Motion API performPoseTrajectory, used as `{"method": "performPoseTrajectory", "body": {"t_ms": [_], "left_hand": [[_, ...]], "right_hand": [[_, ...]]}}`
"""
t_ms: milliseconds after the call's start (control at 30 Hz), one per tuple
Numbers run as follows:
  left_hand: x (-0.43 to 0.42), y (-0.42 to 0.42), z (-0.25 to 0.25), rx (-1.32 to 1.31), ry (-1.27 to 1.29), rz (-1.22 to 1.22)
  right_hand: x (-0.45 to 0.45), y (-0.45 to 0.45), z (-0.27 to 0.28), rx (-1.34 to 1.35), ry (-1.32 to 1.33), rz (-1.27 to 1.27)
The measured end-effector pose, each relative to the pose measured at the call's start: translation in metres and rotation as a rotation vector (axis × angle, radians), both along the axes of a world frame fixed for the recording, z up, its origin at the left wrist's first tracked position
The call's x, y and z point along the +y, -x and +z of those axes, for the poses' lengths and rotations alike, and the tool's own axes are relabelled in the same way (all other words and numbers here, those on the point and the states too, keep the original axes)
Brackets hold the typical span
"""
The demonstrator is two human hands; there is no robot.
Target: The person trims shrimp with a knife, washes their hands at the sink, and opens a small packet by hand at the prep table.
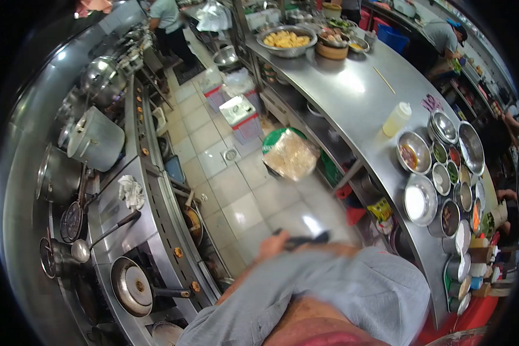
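My left hand [272,245] is low in the middle of the view, in front of my body, blurred by motion. Its fingers look curled at the end of a long black object [307,239], whose kind I cannot make out. My right forearm [331,249] crosses in front of me just behind that object; the right hand's fingers are hidden or smeared. To the left, a frying pan [132,285] sits on the stove with its handle pointing toward me. A ladle [82,250] rests farther left, and a crumpled white cloth [131,192] lies on the stove edge.
A steel counter [357,95] on the right bears several metal bowls [421,199], a squeeze bottle [397,119] and a basin of yellow pieces [286,40]. Plastic-covered food [291,154] and lidded bins [240,118] stand on the tiled floor. Large pots [97,138] line the left. Other people work farther off.
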State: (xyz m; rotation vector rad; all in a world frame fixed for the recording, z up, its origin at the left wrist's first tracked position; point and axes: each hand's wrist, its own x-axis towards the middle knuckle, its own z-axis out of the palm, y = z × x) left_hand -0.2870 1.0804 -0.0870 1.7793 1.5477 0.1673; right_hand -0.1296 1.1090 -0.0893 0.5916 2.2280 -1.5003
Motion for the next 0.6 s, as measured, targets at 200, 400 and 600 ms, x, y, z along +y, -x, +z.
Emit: {"method": "performPoseTrajectory", "body": {"t_ms": [200, 400, 600], "left_hand": [[0.006, -0.004, 0.003, 0.079, 0.024, 0.054], [0.008, -0.008, -0.026, 0.039, -0.044, 0.125], [0.026, -0.008, -0.041, 0.027, 0.014, 0.162]], "right_hand": [[0.009, 0.026, -0.014, 0.014, 0.047, 0.059], [0.024, 0.044, -0.013, 0.021, 0.076, 0.091], [0.031, 0.066, -0.015, 0.051, 0.102, 0.095]]}}
